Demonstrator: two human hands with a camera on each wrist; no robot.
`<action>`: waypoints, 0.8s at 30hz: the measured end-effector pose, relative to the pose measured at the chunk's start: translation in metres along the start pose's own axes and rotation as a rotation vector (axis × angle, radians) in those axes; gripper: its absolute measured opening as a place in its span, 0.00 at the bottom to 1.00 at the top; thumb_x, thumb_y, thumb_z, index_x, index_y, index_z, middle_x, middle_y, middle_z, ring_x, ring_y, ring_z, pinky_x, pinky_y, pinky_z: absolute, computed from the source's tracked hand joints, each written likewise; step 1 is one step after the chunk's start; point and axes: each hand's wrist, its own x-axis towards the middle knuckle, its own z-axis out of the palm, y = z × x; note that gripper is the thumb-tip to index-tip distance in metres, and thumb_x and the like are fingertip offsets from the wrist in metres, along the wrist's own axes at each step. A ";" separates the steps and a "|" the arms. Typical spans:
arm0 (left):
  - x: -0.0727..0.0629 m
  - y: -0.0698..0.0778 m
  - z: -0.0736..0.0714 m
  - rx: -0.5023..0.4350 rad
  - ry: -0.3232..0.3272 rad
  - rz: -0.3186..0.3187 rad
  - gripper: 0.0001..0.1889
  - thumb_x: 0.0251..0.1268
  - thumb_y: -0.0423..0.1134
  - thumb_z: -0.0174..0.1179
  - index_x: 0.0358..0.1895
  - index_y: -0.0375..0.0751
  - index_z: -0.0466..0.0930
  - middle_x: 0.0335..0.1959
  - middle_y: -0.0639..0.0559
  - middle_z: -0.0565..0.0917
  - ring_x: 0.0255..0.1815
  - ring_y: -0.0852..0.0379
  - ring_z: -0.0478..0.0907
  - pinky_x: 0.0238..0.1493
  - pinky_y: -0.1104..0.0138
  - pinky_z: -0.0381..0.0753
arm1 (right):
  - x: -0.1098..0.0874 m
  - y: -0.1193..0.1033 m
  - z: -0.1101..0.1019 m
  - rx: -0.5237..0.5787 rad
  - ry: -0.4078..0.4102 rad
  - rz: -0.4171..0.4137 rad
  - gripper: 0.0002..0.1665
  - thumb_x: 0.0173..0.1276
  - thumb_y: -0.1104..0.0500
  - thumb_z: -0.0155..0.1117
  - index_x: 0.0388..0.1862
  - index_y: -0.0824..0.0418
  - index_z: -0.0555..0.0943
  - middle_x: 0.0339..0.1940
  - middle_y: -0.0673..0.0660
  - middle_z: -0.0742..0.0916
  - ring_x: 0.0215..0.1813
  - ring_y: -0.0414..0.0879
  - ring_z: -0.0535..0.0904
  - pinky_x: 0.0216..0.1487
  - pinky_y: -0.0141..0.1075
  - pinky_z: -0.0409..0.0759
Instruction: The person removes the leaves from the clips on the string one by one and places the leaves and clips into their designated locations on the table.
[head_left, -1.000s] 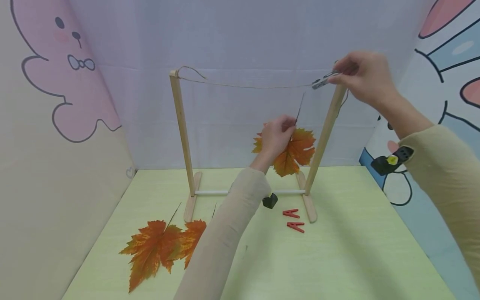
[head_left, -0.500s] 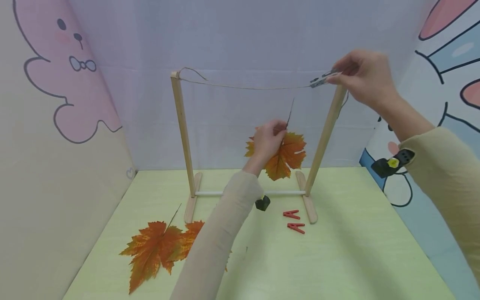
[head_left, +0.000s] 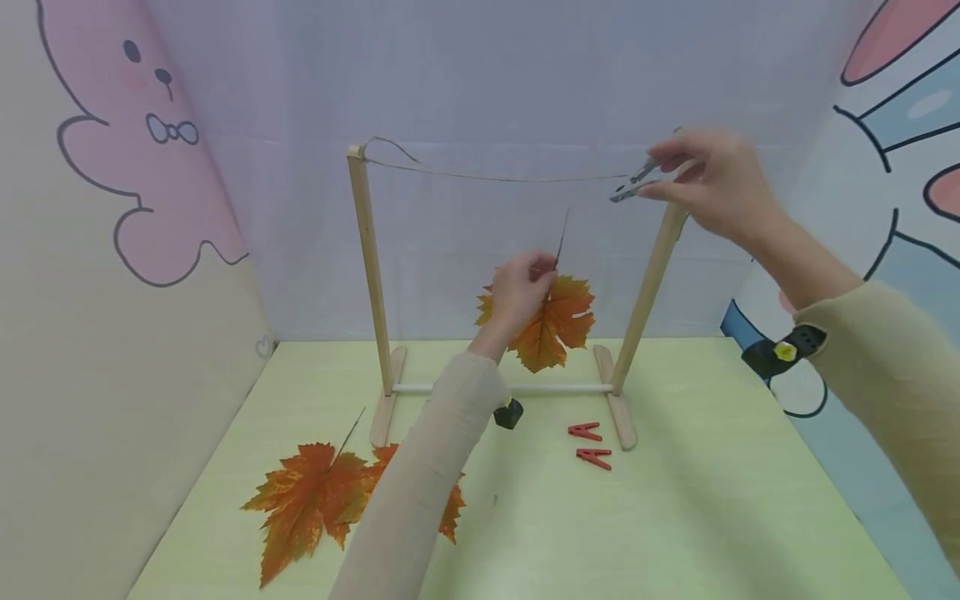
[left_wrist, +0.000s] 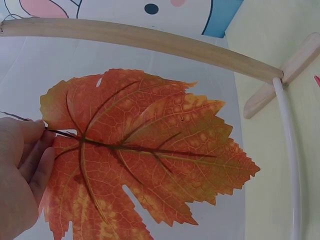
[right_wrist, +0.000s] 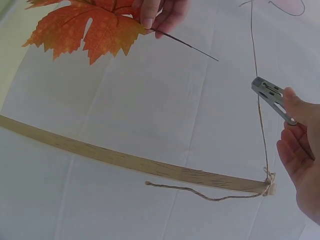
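My left hand (head_left: 517, 292) pinches the stem of an orange maple leaf (head_left: 558, 321) near its base. The stem points upward and the blade hangs below, filling much of the left wrist view. High on the right, my right hand (head_left: 712, 179) holds a grey clothespin (right_wrist: 270, 97) between thumb and fingers. Its tip lies close to the twine (head_left: 487, 178) at the right post and overlaps it in the right wrist view; whether it touches the twine I cannot tell. The leaf stem stays below the twine, apart from the clothespin.
A wooden frame with a left post (head_left: 367, 258), a right post (head_left: 648, 292) and a white crossbar (head_left: 558, 388) stands on the table (head_left: 675, 517). Two red clothespins (head_left: 585, 431) lie near its right foot. More orange leaves (head_left: 307, 492) lie at left, partly behind my left sleeve.
My left hand has moved left and down with the leaf, away from the right post. My right hand has shifted slightly left and down, with the clothespin's tip now below the twine.
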 end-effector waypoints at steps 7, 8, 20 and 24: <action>-0.004 -0.011 -0.008 0.010 -0.022 0.002 0.09 0.60 0.35 0.58 0.44 0.41 0.80 0.40 0.52 0.83 0.41 0.57 0.80 0.47 0.67 0.75 | -0.008 0.002 0.009 0.011 0.009 -0.053 0.22 0.55 0.64 0.67 0.50 0.67 0.78 0.40 0.61 0.82 0.38 0.35 0.71 0.37 0.13 0.67; -0.005 -0.012 -0.009 0.015 -0.025 0.004 0.09 0.60 0.35 0.58 0.44 0.41 0.80 0.40 0.52 0.83 0.41 0.57 0.80 0.48 0.66 0.74 | -0.009 0.002 0.010 0.019 0.009 -0.058 0.22 0.54 0.64 0.68 0.50 0.67 0.78 0.39 0.61 0.83 0.38 0.32 0.70 0.37 0.13 0.67; -0.015 -0.026 -0.018 0.053 -0.068 -0.023 0.08 0.61 0.36 0.58 0.43 0.43 0.80 0.40 0.52 0.82 0.40 0.56 0.80 0.42 0.67 0.77 | -0.026 0.007 0.022 0.036 -0.022 -0.069 0.18 0.52 0.66 0.69 0.44 0.67 0.80 0.40 0.59 0.83 0.38 0.39 0.72 0.36 0.15 0.67; -0.020 -0.032 -0.022 0.062 -0.080 -0.024 0.08 0.61 0.36 0.58 0.43 0.43 0.80 0.39 0.52 0.82 0.40 0.56 0.80 0.41 0.66 0.78 | -0.033 0.011 0.024 0.044 -0.035 -0.061 0.18 0.53 0.67 0.68 0.44 0.68 0.80 0.39 0.60 0.83 0.38 0.44 0.73 0.36 0.15 0.67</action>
